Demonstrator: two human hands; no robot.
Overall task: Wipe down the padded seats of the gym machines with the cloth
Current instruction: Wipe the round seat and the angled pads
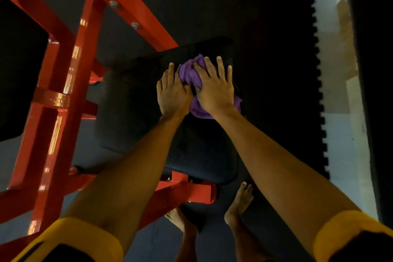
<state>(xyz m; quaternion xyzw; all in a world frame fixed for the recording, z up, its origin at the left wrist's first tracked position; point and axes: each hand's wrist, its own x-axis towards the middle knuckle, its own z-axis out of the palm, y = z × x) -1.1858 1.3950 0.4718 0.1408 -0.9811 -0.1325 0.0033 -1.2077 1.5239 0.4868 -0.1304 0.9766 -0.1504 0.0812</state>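
Both hands lie flat, side by side: the left hand (172, 93) and the right hand (214, 89) press the purple cloth (189, 74) on the black padded seat (136, 112), centre of frame, beside the red frame (55, 83).

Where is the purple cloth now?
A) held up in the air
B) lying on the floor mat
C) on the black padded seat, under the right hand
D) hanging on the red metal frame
C: the right hand presses the crumpled purple cloth onto the black padded seat.
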